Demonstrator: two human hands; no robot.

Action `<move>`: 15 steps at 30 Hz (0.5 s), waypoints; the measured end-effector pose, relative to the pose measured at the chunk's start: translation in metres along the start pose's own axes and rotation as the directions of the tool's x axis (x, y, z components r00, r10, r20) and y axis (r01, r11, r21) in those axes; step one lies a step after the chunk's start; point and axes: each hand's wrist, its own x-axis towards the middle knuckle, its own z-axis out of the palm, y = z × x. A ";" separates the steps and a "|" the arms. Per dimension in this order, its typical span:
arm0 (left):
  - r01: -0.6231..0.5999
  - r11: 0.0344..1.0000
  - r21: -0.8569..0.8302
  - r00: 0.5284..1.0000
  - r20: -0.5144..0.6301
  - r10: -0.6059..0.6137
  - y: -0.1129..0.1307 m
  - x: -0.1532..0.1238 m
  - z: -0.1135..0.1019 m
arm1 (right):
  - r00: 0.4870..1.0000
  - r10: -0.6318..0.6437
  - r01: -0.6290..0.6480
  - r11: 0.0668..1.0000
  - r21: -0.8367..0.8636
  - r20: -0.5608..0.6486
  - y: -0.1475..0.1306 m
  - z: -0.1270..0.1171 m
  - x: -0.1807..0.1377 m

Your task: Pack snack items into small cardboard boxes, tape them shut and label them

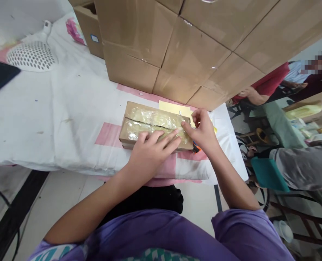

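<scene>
**Left hand (147, 154) flat on box (131, 109), right hand (203, 130) pinching tape (152, 118)**

Head view: the left hand lies open, fingers spread, on the box's near right part. The right hand's thumb and forefinger are closed on the tape at the box's right end. The box rests on the table (68, 108), just before stacked cartons (177, 47), with yellow paper (174, 108) behind it.

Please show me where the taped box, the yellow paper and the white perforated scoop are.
taped box (147, 117), head view, taped top.
yellow paper (173, 107), head view, bare middle.
white perforated scoop (30, 56), head view, bowl.
</scene>
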 end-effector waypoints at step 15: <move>-0.173 0.974 0.149 0.977 0.153 0.150 0.005 0.034 -0.003 | 0.891 0.241 -0.276 0.961 -0.037 -0.386 0.188 -0.079 0.003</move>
